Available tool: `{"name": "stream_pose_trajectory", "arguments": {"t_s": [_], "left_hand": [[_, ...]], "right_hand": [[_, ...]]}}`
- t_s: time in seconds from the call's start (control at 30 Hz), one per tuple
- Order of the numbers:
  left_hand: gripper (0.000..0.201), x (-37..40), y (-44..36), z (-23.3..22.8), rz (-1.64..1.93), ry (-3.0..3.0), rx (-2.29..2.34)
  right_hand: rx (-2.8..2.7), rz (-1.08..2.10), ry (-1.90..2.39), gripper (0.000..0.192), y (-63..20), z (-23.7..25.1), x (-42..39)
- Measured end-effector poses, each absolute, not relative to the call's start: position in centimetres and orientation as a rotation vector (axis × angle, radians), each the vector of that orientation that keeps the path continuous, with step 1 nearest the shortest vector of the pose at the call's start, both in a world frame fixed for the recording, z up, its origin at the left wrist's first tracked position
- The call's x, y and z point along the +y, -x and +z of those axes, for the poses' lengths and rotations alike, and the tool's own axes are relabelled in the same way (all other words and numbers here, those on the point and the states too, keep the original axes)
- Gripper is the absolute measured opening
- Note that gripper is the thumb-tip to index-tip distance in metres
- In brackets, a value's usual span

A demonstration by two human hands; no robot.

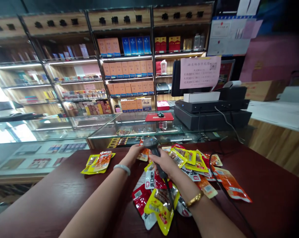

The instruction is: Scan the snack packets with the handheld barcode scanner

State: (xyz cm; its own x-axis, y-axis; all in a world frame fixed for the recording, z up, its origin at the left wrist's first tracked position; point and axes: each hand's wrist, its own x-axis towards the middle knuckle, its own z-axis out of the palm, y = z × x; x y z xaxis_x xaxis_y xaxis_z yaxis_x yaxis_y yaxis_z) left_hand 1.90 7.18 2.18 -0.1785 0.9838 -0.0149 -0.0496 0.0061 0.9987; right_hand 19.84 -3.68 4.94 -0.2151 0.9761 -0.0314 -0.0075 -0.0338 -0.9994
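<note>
A dark handheld barcode scanner (154, 148) sits in my right hand (166, 162), fingers wrapped round its handle, its cable trailing down toward me. Just left of the scanner head, my left hand (134, 154) grips an orange snack packet (144, 154); the scanner hides part of the packet and some fingertips. Around and below my right hand spreads a loose pile of yellow snack packets (195, 162), red-and-white packets (141, 195) and orange packets (232, 185). Apart from these, on the left of the table, a few yellow and orange packets (100, 162) lie overlapped.
The dark red table (72, 195) meets a glass display counter (119, 124). On the counter stand a red mouse pad (153, 117) with a mouse, and a monitor above a black cash drawer (209, 115). A black cable (223, 190) crosses the table's right side. Stocked shelves line the back wall.
</note>
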Motion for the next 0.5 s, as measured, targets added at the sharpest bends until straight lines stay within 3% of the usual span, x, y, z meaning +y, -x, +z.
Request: {"name": "stream_pose_trajectory", "arguments": {"t_s": [0.27,0.5], "left_hand": [[0.051,2.2,2.0,2.8,1.741,-0.717,1.162],[0.037,0.1,2.5,1.7,1.89,-0.459,1.07]], "right_hand": [[-1.437,1.383,1.079,0.032,-18.8,4.4,-4.6],[-1.493,1.355,1.033,0.043,-18.0,3.7,-5.3]]}}
